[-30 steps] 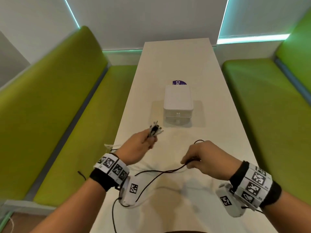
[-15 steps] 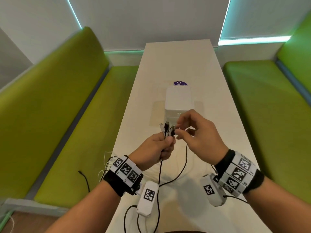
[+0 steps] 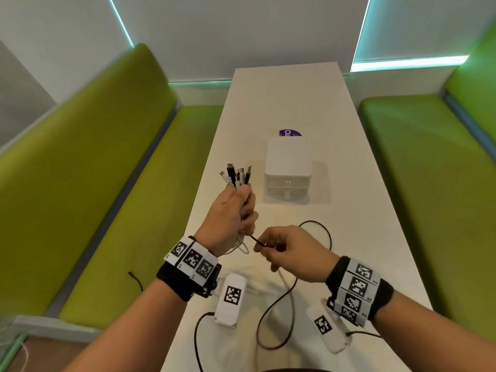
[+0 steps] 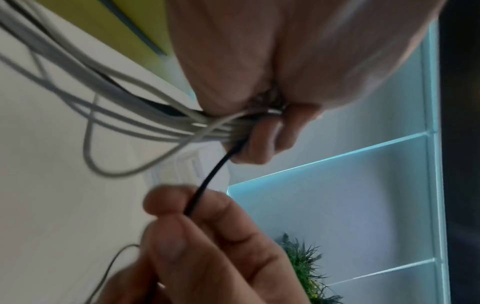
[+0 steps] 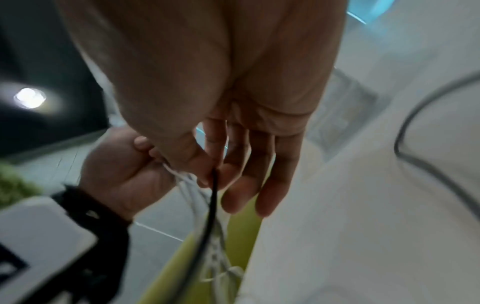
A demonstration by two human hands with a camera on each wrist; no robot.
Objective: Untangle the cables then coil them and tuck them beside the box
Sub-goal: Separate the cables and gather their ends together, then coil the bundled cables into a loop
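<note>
left hand (image 3: pixel 233 214) fisted, right hand (image 3: pixel 292 253) pinching

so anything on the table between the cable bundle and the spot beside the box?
Nothing visible. The left hand grips the cable bundle above the table, left of the box; the tabletop around the box looks bare. The right hand pinches one black cable.

A white box (image 3: pixel 287 167) stands on a white table (image 3: pixel 284 100) between lime-green benches (image 3: pixel 112 146), a purple sticker (image 3: pixel 290 133) at its far side. Black and white cables (image 3: pixel 237 176) meet black-and-white checkered wristbands (image 3: pixel 192 260).
</note>
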